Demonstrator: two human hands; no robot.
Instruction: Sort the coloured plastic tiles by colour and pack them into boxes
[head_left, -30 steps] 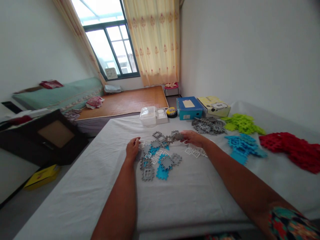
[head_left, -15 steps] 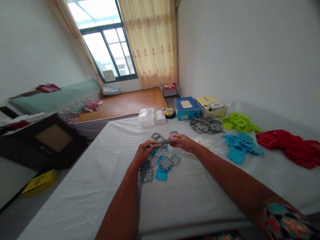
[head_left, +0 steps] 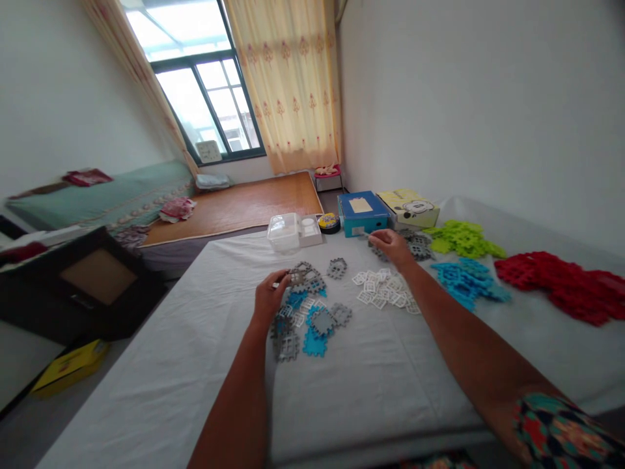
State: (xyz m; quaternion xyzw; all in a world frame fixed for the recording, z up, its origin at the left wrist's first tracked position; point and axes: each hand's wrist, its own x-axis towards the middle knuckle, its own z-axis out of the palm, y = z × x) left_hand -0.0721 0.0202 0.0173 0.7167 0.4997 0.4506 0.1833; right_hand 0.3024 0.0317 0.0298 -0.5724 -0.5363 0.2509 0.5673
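My left hand (head_left: 269, 298) is closed on a strip of joined grey puzzle tiles (head_left: 305, 279), held just above the white sheet (head_left: 195, 365). Below it lies a cluster of grey and blue tiles (head_left: 312, 324). My right hand (head_left: 392, 247) has reached far right to the pile of loose grey tiles (head_left: 420, 242), its fingers curled on the pile's near edge; what they hold I cannot make out. A lone grey tile (head_left: 336, 268) and a scatter of small white frame pieces (head_left: 383, 288) lie between the hands.
Piles of blue tiles (head_left: 466, 279), green tiles (head_left: 461, 238) and red tiles (head_left: 556, 281) lie at the right. A blue box (head_left: 362, 212), a yellow box (head_left: 409, 206), a clear plastic container (head_left: 291, 230) and a tape roll (head_left: 329, 223) stand along the far edge.
Half a second ago both hands held the grey strip together. My right hand has let go and moved right to the grey pile; my left hand keeps the strip.
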